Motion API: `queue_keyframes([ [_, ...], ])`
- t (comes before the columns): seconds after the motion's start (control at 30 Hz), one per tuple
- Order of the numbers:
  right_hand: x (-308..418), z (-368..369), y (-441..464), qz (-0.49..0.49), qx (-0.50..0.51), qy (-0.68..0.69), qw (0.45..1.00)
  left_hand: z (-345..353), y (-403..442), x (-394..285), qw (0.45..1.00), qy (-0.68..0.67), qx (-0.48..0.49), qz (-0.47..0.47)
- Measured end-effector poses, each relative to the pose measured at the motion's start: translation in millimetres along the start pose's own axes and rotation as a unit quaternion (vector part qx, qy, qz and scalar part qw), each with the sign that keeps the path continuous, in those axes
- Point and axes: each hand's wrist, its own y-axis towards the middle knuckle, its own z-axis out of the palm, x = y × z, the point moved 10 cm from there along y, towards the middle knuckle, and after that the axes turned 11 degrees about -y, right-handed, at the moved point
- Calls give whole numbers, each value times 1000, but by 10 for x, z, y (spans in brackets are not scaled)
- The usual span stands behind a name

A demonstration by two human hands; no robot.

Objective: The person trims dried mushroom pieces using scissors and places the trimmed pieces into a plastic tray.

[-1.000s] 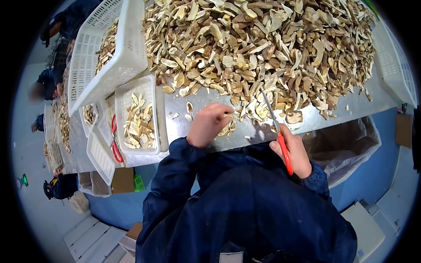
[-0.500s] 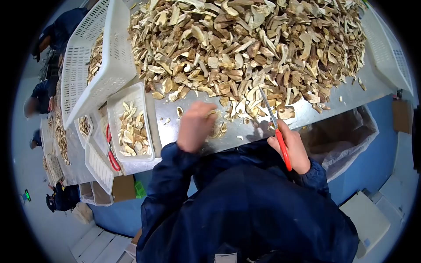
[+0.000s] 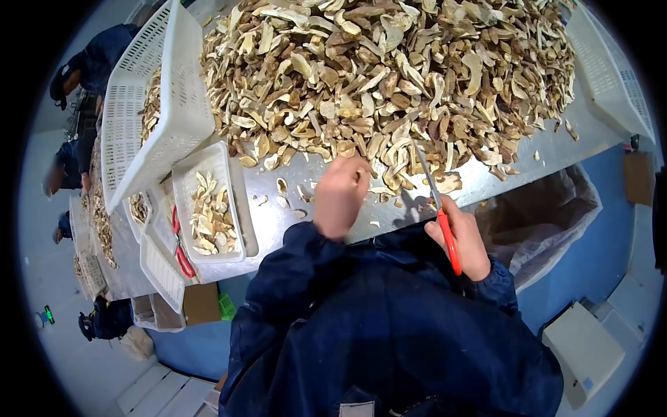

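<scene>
My right hand (image 3: 464, 243) is closed round the red handles of a pair of scissors (image 3: 446, 229); the blades point away over the near edge of a large pile of dried mushroom slices (image 3: 389, 83). At that same edge, left of the scissors, is my left hand (image 3: 340, 198), slightly blurred, its fingers curled. A small brownish bit shows by its fingertips, too unclear to name. Loose slices (image 3: 282, 186) lie on the metal table left of this hand. Further left, a white tray (image 3: 241, 240) holds pale mushroom slices.
Second red-handled scissors (image 3: 179, 243) lie left of the tray. Tall white perforated baskets stand at left (image 3: 187, 90) and right (image 3: 604, 76). Below the table's right edge is a lined bin (image 3: 556, 229). Other people in dark clothing (image 3: 104, 59) are along the left side.
My left hand has moved right and slightly away from me, to the pile's near edge. Several slices it covered now show on the table. The right hand and scissors have hardly moved.
</scene>
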Motion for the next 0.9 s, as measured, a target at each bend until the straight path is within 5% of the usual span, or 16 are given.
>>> queue_keyframes([
  [0.07, 85, 52, -11, -9, 33, 0, 999, -87, -102, 332, 946, -236, -1, -222],
  [0.13, 187, 124, -25, -61, 40, -20, 997, 30, -370, 582, 759, -505, -36, -410],
  [0.27, 357, 309, -31, -90, 94, -23, 991, -33, -499, 494, 691, -603, -95, -387],
  [0.9, 705, 626, 10, -153, 152, -24, 976, -212, -743, 337, 710, -608, -164, -315],
])
